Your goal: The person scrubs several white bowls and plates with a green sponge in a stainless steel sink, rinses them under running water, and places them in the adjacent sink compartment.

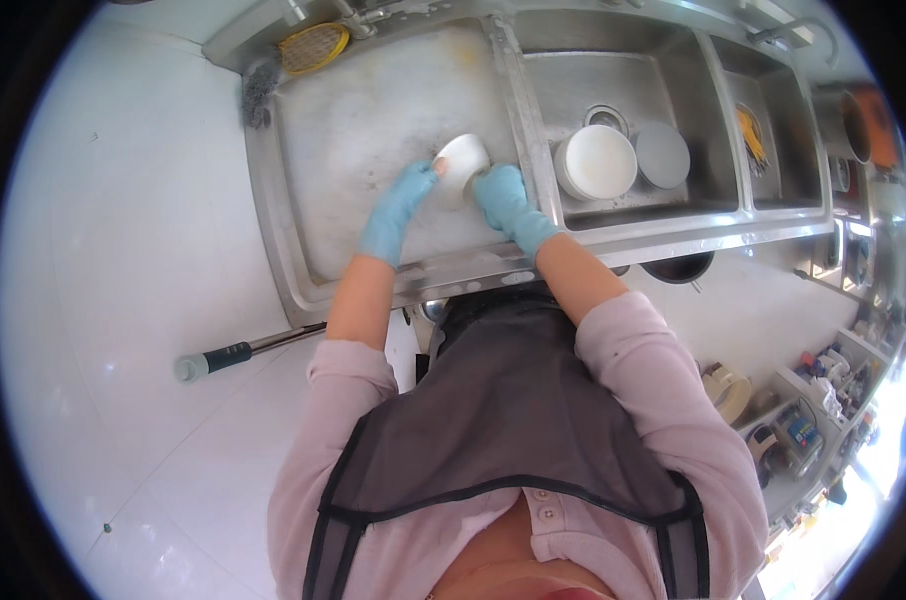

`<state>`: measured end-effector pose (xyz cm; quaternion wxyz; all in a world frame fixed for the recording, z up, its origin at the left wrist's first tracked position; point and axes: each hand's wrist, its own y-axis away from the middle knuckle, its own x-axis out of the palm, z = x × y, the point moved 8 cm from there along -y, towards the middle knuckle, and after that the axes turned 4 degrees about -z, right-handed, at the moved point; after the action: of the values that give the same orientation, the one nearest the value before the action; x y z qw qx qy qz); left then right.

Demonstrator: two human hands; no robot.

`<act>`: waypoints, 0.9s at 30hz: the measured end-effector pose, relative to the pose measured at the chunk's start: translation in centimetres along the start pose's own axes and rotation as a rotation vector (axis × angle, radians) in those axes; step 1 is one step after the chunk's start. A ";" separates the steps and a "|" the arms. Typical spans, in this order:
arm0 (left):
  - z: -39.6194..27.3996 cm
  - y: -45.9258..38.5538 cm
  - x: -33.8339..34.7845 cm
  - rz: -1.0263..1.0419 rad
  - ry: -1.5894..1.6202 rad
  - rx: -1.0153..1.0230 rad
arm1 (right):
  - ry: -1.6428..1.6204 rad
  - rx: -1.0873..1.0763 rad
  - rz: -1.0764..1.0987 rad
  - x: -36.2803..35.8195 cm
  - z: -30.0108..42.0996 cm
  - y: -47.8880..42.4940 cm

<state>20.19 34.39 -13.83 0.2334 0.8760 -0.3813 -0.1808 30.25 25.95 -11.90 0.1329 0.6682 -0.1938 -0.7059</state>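
My left hand point(415, 187), in a light blue glove with a bare fingertip showing, holds a white bowl or cup point(464, 156) tilted over the steel drainboard point(370, 112). My right hand point(500, 191), gloved too, is closed at the right side of the white vessel. Something darker shows between its fingers and the vessel, too hidden to name. In the middle sink basin to the right, a white round container point(597, 161) stands beside a grey round lid or dish point(662, 156), near the drain.
A yellow-rimmed scrubbing pad point(314, 49) and grey steel wool point(261, 94) lie at the drainboard's back left corner. Orange gloves or cloth point(751, 139) lie in the right basin. A pole handle point(228, 357) juts out below the sink. Shelves with goods point(835, 397) stand at the right.
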 end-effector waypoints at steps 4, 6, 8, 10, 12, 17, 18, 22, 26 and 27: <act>-2.2 4.2 0.1 0.052 0.388 0.108 | -1.122 0.310 -0.742 -6.4 -2.8 2.7; -3.4 5.1 0.4 0.012 0.463 0.165 | -0.965 -0.044 -0.968 -9.9 0.2 4.9; -4.3 5.5 0.2 -0.085 0.517 0.185 | -0.827 -0.263 -1.060 -12.1 2.9 6.4; -6.0 6.5 -0.2 -0.156 0.392 0.294 | -0.757 -0.480 -1.104 -14.6 4.2 7.1; -7.1 8.1 0.0 -0.116 0.273 0.306 | -0.876 -0.340 -1.012 -16.7 2.1 5.0; -9.9 12.5 0.8 -0.073 0.335 0.375 | -1.945 0.049 0.085 -12.6 -0.9 0.2; -10.2 12.1 0.8 -0.158 0.436 0.400 | -2.299 0.072 0.225 -11.8 -0.3 0.2; -9.1 9.3 1.1 -0.493 0.477 0.394 | -2.884 0.365 0.027 -5.8 3.9 0.0; -8.8 8.0 0.2 -0.668 -0.245 0.427 | -2.871 0.032 0.113 -4.9 5.1 -1.1; -8.9 7.6 0.3 -0.632 -0.420 0.437 | -2.880 0.121 0.213 -4.3 5.1 -1.2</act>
<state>20.37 31.97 -2.36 -0.1072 0.9226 -0.1628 -0.3328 25.54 29.45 -8.50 -0.1511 -0.6226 -0.2340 -0.7313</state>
